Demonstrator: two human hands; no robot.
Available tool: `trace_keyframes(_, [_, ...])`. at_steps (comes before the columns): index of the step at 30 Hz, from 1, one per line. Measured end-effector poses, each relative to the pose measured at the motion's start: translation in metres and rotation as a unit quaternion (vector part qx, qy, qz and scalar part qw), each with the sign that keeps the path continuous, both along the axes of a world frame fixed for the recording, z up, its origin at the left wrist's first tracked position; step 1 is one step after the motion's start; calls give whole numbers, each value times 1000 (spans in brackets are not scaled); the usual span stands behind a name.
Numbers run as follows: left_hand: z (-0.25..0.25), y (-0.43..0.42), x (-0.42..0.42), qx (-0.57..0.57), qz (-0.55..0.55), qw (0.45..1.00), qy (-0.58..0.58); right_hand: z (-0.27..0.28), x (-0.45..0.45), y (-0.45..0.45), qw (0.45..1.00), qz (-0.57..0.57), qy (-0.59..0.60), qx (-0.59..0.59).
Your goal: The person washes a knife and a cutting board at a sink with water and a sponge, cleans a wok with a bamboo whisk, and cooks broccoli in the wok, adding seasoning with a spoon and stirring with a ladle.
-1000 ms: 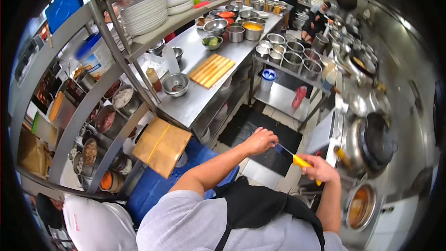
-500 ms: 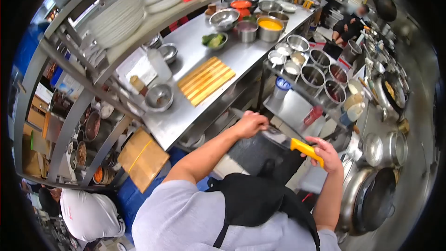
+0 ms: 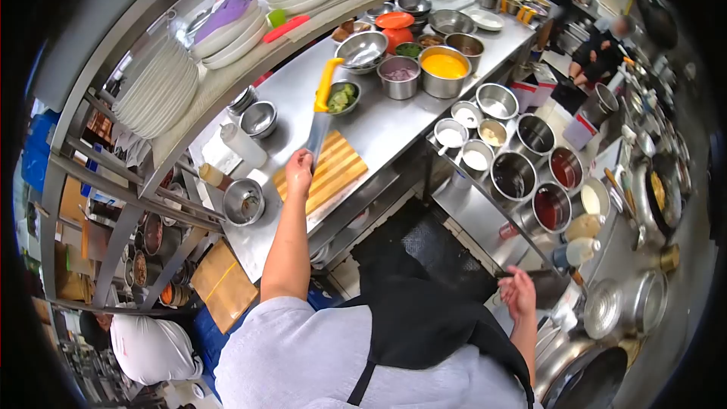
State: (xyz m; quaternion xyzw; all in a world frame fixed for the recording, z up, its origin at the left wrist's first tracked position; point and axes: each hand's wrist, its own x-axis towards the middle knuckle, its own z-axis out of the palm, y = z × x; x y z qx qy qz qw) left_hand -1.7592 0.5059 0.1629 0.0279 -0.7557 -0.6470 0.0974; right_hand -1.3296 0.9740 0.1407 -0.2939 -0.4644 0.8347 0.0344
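Note:
My left hand (image 3: 299, 170) is raised over the near side of a striped wooden cutting board (image 3: 341, 170). Its fingers are closed on the blade end of a knife (image 3: 326, 87), whose yellow handle points up and away from me. Beyond the handle, a steel bowl (image 3: 347, 97) holds green leaves. My right hand (image 3: 519, 293) is off to the right, beside the lower end of the metal shelf, fingers loosely bent and apart, with nothing visible in it.
A steel pot of orange liquid (image 3: 444, 68) stands on the steel counter (image 3: 265, 238). Left of the board is a small steel bowl (image 3: 244, 202). Several sauce pots (image 3: 513, 176) fill the right-hand shelf. Stacked plates (image 3: 155, 95) line the overhead shelf. Other people work nearby.
The yellow-handled knife has gone from my right hand to my left, which has swung left and forward over the cutting board. My right hand has let go and dropped lower.

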Motion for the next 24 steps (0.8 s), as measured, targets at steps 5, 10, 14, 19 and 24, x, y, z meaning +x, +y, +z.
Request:
trace_keyframes(5, [-56, -59, -103, -143, 167, 975, -32, -44, -44, -23, 995, 21, -94, -16])
trace_keyframes(10, [-79, -95, -181, -344, 149, 913, -163, -35, -128, -26, 988, 63, -137, 40])
trace_keyframes(14, [-112, -100, -215, -435, 145, 866, -201, 0, -199, -22, 980, 60, -172, 82])
trace_keyframes(19, [-134, -113, -226, -401, 127, 892, -164, -4, -223, -20, 982, 30, -170, 82])
trace_keyframes(24, [-112, -104, -222, -497, 115, 852, -118, -15, -214, -32, 971, 16, -227, 69])
